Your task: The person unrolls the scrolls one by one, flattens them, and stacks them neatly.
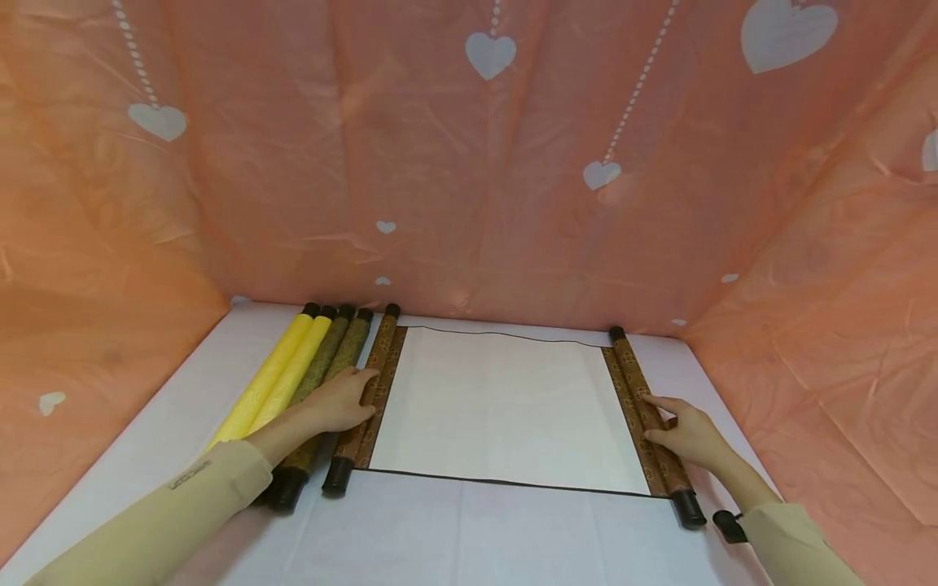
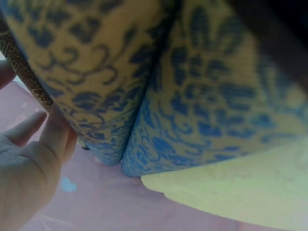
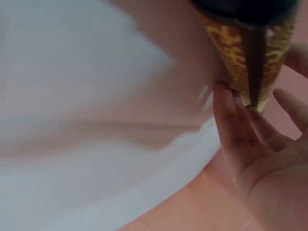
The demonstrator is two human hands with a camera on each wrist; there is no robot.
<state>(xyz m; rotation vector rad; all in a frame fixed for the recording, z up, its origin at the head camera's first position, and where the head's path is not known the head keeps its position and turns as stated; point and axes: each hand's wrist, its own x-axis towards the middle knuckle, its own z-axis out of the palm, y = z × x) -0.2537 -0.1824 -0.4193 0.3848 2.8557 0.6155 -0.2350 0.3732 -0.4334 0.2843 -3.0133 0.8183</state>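
A scroll lies unrolled on the table, its white paper framed by brown patterned borders. Its left roller and right roller have black end caps. My left hand rests with straight fingers on the left roller. My right hand touches the right roller with its fingertips and thumb. In the left wrist view, the left hand lies beside the patterned rolls. The right wrist view shows the right hand's fingers against the roller.
Two yellow rolled scrolls and two olive patterned ones lie side by side left of the open scroll, under my left forearm. A white tabletop is walled on three sides by pink cloth with white hearts.
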